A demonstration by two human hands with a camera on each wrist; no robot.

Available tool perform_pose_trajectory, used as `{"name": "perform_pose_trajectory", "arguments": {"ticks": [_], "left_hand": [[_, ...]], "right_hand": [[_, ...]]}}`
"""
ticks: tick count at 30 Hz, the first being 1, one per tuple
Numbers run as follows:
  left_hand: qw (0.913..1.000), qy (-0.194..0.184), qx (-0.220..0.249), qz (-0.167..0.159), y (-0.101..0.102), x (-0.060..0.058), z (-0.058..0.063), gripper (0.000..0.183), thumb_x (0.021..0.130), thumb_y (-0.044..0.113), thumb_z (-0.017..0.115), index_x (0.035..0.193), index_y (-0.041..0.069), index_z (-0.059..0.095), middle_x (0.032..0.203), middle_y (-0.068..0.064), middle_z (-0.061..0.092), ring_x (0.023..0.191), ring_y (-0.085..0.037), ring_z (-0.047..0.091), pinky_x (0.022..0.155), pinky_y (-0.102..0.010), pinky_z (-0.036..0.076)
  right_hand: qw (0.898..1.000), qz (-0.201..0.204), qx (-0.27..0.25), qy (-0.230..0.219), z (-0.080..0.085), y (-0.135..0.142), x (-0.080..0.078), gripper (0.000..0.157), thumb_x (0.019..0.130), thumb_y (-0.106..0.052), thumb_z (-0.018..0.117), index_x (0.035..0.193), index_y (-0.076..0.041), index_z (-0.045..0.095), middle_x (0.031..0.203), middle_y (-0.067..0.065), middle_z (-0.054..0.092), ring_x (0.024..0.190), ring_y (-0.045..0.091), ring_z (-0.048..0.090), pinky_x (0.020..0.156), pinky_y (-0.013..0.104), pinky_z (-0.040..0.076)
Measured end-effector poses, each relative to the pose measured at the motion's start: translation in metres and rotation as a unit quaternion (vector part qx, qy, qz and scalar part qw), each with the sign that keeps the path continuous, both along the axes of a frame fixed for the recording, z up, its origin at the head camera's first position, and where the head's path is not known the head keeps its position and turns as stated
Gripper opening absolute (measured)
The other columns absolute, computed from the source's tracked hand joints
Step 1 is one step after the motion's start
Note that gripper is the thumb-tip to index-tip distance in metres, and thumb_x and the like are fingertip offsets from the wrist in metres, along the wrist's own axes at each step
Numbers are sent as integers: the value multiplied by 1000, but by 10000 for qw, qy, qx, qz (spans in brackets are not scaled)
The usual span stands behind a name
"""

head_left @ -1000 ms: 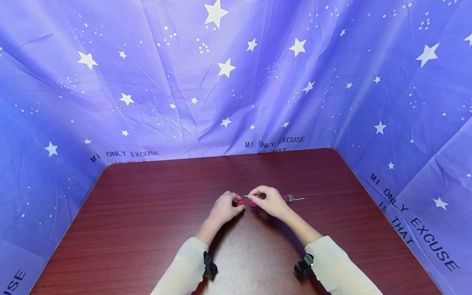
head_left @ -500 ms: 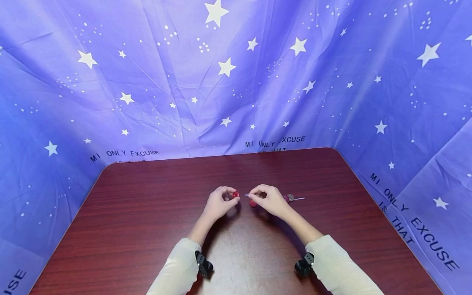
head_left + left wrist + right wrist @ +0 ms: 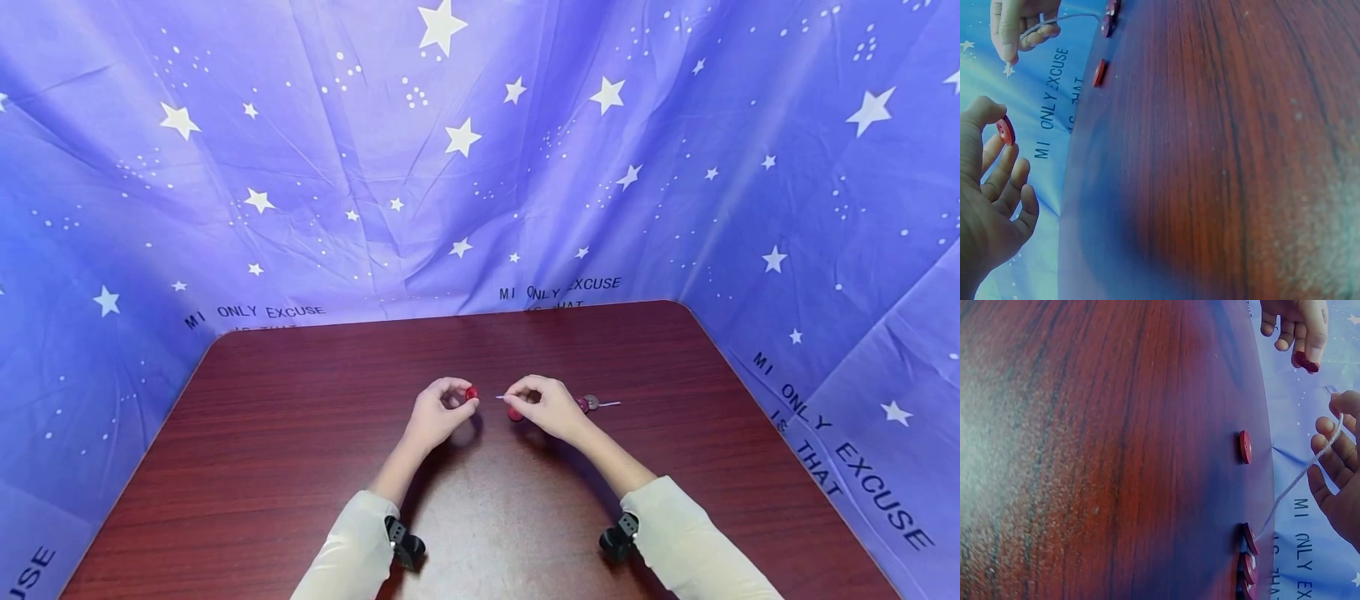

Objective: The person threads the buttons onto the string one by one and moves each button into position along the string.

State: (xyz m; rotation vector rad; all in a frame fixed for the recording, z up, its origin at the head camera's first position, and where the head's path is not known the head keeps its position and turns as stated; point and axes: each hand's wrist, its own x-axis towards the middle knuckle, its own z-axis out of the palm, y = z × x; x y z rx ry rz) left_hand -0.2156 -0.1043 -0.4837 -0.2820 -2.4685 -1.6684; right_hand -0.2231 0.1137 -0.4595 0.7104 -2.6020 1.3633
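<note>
Between thumb and fingertips my left hand (image 3: 437,410) pinches a red button (image 3: 1005,130), held up above the table and tilted so its holes show in the left wrist view. Opposite it, my right hand (image 3: 549,408) pinches a white string (image 3: 1297,477) close to its end, and a short tip (image 3: 500,397) pokes out toward the button, a small gap apart. From that hand the string runs down to several strung buttons (image 3: 1248,567) on the table. A loose red button (image 3: 1245,447) lies below the right hand. The strung row includes a greyish button (image 3: 592,402), partly hidden behind the right hand.
The dark red wood-grain table (image 3: 300,467) has rounded far corners. A blue-purple curtain (image 3: 360,167) with white stars and lettering hangs behind it and at both sides. The string's other end (image 3: 611,404) lies on the table past the strung buttons.
My left hand has lifted the red button from the table and moved left, away from the string's tip. The right hand has stayed almost still.
</note>
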Motion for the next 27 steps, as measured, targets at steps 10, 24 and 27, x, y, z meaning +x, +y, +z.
{"name": "perform_pose_trajectory", "arguments": {"ticks": [10,24,27], "left_hand": [[9998,-88,203,-28,1,14,22,25,79,5,71,103,0,66,92,-17,66,71,-10,53,64,-17,45],[9975,-54,498,-492,5,19,25,26,83,1,65,107,-6,63,92,-20,67,73,-9,58,68,-24,50],[9965,-80,564,-615,5,19,22,27,83,1,65,109,-8,62,94,-21,67,75,-8,59,70,-24,52]], "right_hand": [[9998,-2,3,-196,-1,0,0,5,83,-19,71,83,-14,70,69,-6,61,62,2,52,58,19,44],[9997,72,-118,-206,-4,-6,0,3,83,-16,70,84,-13,70,70,-5,62,62,1,53,58,18,45],[9995,96,-141,-276,-4,-7,0,4,84,-17,69,84,-13,70,68,-5,61,61,2,53,57,19,45]]}}
